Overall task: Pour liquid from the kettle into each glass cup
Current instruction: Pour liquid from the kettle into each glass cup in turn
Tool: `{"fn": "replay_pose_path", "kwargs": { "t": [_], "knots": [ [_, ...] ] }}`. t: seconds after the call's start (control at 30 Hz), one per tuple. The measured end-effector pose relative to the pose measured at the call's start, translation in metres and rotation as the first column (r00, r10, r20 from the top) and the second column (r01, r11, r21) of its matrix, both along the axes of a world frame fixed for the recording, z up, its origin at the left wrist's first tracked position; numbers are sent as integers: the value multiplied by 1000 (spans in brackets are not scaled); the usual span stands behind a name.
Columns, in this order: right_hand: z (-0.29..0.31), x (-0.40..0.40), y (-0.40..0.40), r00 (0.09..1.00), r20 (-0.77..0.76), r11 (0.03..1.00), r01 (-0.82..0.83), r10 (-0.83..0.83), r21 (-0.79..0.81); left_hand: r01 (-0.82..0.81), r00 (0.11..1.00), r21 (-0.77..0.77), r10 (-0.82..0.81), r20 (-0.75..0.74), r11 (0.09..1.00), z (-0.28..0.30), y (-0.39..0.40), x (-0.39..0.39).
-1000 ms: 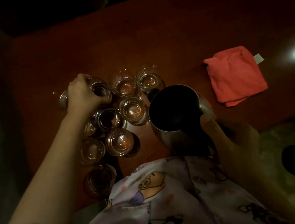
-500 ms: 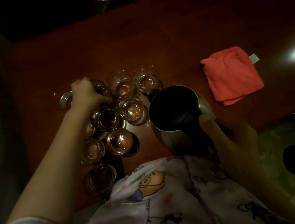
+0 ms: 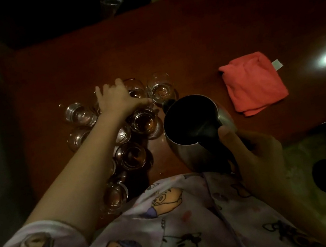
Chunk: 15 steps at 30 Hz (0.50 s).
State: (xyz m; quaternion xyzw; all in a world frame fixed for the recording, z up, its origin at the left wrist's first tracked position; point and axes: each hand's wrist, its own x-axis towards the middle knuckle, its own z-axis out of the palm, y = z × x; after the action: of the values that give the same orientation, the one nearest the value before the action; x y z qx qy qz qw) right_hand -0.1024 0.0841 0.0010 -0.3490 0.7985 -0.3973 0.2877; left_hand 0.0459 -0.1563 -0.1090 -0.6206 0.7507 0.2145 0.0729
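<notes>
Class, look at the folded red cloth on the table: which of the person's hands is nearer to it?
Right. The right hand grips the kettle handle just beside the red cloth; the left hand rests over the glass cups, beyond the kettle.

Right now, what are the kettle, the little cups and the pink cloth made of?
Kettle: looks like brushed metal, grey with a dull sheen, plus a dark handle, maybe plastic.
Cups: clear glass; you see through them and the rims glint.
Pink cloth: soft fabric, folded and wrinkled, with a sewn tag.
</notes>
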Motion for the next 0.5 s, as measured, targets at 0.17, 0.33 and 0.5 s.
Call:
{"fn": "replay_pose_path", "kwargs": {
  "t": [0.17, 0.33, 0.5],
  "knots": [
    [0, -1, 3, 1000, 16, 1000, 2, -2, 10, -90, 993, -62, 84, -87, 994, -2, 1, -4],
    [2, 1, 6, 1000, -9, 1000, -19, 19, 23, -265, 877, -87, 203, -435, 960, 1, 14, 3],
    [7, 4, 12, 999, -17, 999, -34, 34, -2, -326, 712, -77, 191, -676, 942, 33, 32, 11]
  ]
}}
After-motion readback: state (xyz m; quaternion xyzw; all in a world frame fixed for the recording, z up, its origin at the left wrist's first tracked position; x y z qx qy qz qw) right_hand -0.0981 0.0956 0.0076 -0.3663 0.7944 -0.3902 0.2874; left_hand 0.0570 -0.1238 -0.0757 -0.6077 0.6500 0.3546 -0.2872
